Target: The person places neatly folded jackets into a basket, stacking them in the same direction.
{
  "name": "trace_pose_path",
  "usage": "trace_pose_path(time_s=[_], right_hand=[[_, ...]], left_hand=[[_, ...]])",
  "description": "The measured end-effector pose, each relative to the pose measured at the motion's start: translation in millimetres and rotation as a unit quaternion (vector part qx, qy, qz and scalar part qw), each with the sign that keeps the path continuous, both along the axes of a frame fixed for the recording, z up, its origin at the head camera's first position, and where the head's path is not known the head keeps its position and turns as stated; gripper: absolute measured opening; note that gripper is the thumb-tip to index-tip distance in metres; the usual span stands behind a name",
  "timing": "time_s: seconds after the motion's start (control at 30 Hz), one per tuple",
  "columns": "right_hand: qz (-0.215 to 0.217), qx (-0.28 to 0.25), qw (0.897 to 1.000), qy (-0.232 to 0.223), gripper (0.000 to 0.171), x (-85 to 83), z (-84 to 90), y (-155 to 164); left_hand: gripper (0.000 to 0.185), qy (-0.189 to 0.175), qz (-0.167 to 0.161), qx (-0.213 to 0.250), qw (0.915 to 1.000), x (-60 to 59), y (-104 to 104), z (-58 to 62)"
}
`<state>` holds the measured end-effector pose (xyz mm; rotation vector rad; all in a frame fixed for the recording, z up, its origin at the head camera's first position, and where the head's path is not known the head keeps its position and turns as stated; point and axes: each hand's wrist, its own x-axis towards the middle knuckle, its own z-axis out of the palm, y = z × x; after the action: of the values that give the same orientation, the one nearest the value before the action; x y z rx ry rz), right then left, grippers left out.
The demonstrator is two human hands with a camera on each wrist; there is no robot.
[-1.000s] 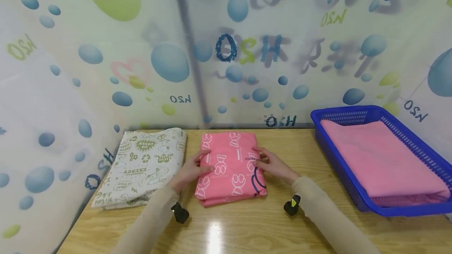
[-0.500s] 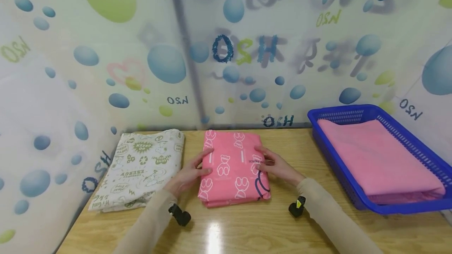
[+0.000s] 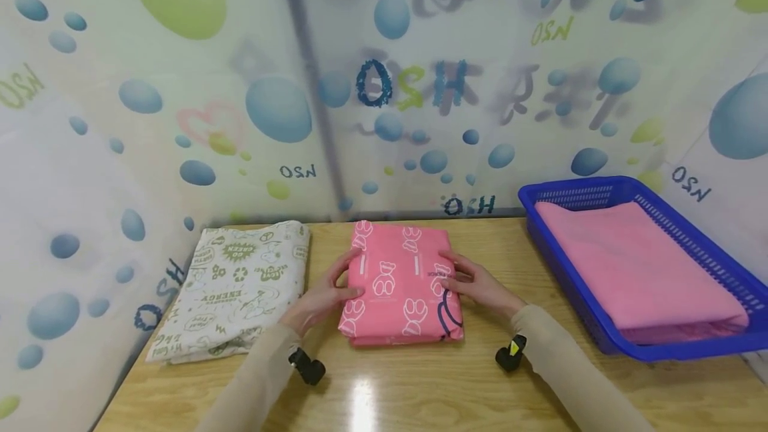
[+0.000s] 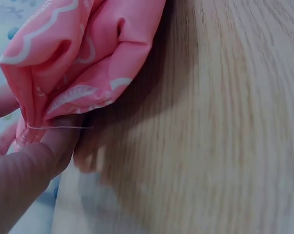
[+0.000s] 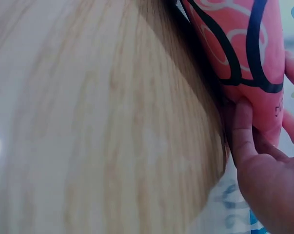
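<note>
Pink cloth (image 3: 401, 282) – wrist views show thumbs underneath.

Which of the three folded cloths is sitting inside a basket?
The plain pink folded cloth, which lies in the blue plastic basket. The white green-printed cloth and the pink bear-print cloth lie directly on the wooden table.

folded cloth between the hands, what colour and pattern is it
Pink folded cloth with white bear outlines; clearest in the head view.
</note>
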<state>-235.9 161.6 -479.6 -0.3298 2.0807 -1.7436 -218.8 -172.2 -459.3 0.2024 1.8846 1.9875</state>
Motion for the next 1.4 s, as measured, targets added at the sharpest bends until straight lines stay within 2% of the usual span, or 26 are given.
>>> trace_pose_path(time_s=[0.17, 0.3, 0.43, 0.6, 0.83, 1.07, 1.23, 1.4], right_hand=[[-0.01, -0.031, 0.999, 0.003, 0.07, 1.2, 1.3, 2.0], [-0.013, -0.07, 0.997, -0.003, 0.072, 1.7, 2.9, 3.0], [-0.022, -0.095, 0.995, -0.03, 0.074, 4.3, 6.0, 5.9], [-0.026, -0.109, 0.993, -0.041, 0.075, 7.7, 9.8, 10.3], [-0.023, -0.062, 0.998, 0.019, 0.074, 7.3, 19.8, 17.7], [-0.036, -0.06, 0.997, -0.029, 0.076, 8.1, 32.7, 24.2], [-0.045, -0.063, 0.997, -0.029, 0.076, 7.8, 43.3, 31.0], [-0.044, -0.058, 0.997, -0.031, 0.078, 8.3, 56.1, 40.0]], left_hand=[[0.082, -0.016, 0.012, -0.024, 0.9995, 0.0, 6.3, 1.7], [0.08, -0.01, -0.003, -0.037, 0.9993, -1.2, 11.8, 1.0], [0.076, -0.01, -0.02, -0.028, 0.9993, -2.2, 16.9, 3.4], [0.07, -0.015, -0.013, -0.014, 0.9997, -3.1, 22.0, 6.1], [0.067, 0.003, -0.007, 0.01, 0.9999, -6.2, 30.1, 5.3], [0.067, -0.004, -0.006, 0.009, 0.9999, -9.9, 38.6, 9.2], [0.067, 0.007, -0.015, 0.004, 0.9999, -13.0, 46.6, 17.3], [0.068, 0.011, -0.01, -0.001, 0.9999, -15.0, 55.4, 25.2]])
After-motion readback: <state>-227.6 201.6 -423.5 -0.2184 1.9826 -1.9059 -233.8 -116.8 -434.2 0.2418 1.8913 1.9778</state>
